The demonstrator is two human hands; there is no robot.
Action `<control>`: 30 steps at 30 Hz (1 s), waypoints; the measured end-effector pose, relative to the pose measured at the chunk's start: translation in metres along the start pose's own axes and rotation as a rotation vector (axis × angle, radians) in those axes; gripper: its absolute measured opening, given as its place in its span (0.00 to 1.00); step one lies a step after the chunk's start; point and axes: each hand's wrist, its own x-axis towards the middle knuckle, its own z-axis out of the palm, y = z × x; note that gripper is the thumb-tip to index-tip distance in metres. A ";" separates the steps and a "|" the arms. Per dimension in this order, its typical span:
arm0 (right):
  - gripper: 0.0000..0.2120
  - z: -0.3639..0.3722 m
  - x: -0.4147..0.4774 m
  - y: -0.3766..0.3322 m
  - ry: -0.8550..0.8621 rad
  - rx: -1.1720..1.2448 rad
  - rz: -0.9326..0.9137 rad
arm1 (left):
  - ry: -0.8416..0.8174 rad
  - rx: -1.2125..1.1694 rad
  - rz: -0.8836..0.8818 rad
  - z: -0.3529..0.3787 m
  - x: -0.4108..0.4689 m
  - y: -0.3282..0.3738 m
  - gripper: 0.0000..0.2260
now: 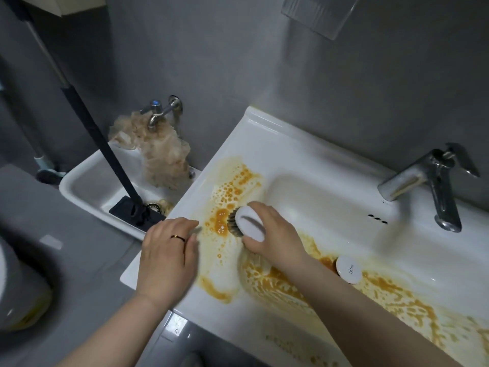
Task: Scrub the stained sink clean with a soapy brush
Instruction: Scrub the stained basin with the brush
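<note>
Right hand [275,234] grips the brush [247,221] by its white top, slippery I guess; left hand [168,252] lies spread on the sink [264,136].

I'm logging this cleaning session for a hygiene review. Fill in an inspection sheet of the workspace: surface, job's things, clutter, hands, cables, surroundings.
Surface: white sink, orange-brown stains foaming across its left ledge and front basin wall.
Job's things: brush, white back, dark bristles down on the stained ledge.
Clutter: white drain cap in the basin; beige cloth hanging at the wall tap; black mop in the low basin.
Hands: right hand grips the brush; left hand lies open at the sink's left edge, holding nothing.
Cables: nothing seen.
Surroundings: grey walls, chrome faucet on the sink's back ledge.
</note>
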 end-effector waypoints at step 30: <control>0.27 -0.005 0.021 0.018 0.063 0.042 0.003 | 0.007 0.086 -0.087 0.001 -0.007 0.016 0.17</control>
